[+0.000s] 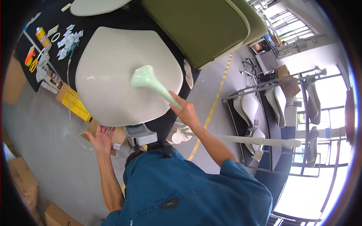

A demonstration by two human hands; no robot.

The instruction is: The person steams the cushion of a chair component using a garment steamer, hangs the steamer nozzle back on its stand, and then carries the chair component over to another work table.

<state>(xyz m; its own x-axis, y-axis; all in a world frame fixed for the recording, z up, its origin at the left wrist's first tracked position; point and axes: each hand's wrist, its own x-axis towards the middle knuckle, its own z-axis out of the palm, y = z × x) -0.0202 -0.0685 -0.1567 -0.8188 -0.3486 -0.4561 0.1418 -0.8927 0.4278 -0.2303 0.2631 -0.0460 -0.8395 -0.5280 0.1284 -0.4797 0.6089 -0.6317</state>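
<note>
A large, smooth, pale grey seat-shaped panel (113, 71) lies on the black-covered table. My right hand (184, 111) is closed around the handle of a pale green tool with a wide flared head (149, 80). That head is over the middle of the panel; whether it touches the surface I cannot tell. Beside the panel's near edge, my left hand (101, 140) has its palm turned up and its fingers spread. Its fingertips are close to the edge, and contact there is unclear.
An olive-green padded shell (200, 30) stands at the table's far right. Crumpled cloth pieces (70, 42), a yellow can (42, 35) and yellow-handled scissors (33, 65) lie at the left. A grey box-like device (141, 135) sits below the panel. A rack (264, 113) holds pale shells on the right.
</note>
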